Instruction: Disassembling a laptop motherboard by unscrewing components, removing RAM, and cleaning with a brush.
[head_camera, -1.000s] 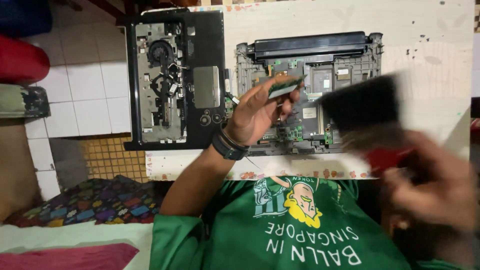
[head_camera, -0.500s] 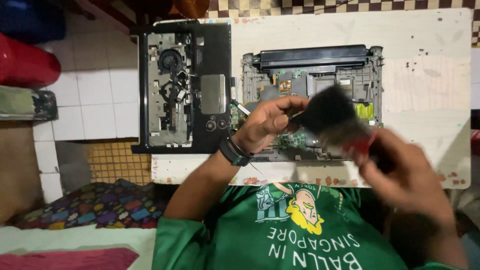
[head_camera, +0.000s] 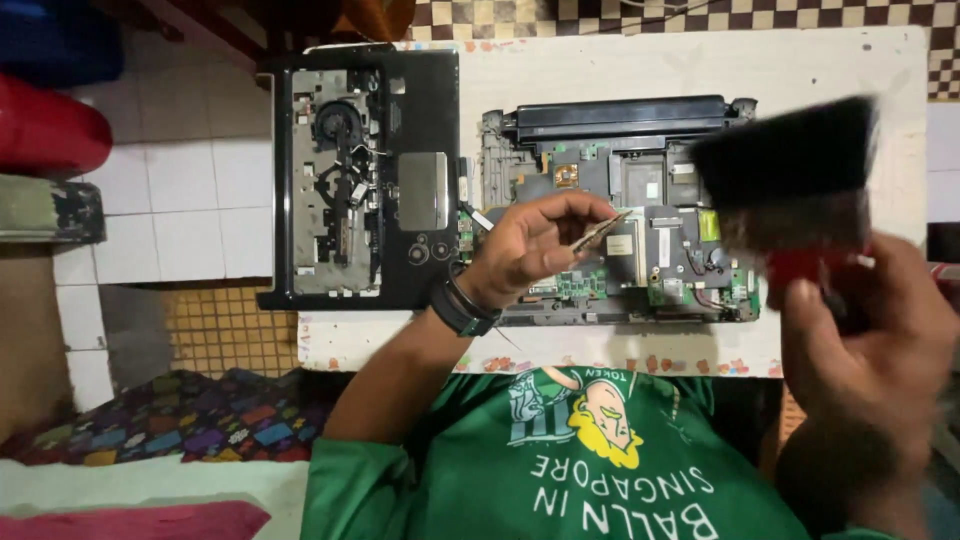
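**Opened laptop on the worktop, brush and small part in hand**

A small flat component (head_camera: 598, 232) is pinched between the fingers of the left hand (head_camera: 530, 250), held just above the exposed laptop base (head_camera: 640, 200) lying on the white worktop (head_camera: 600, 70). A wide black-bristled brush (head_camera: 785, 175) with a red handle is gripped in the right hand (head_camera: 865, 330), blurred and close to the camera, over the base's right edge. The removed laptop cover (head_camera: 415, 120) is laid to the left of the base, overhanging the worktop's edge. A dark wristband (head_camera: 460, 308) is worn on the left wrist.
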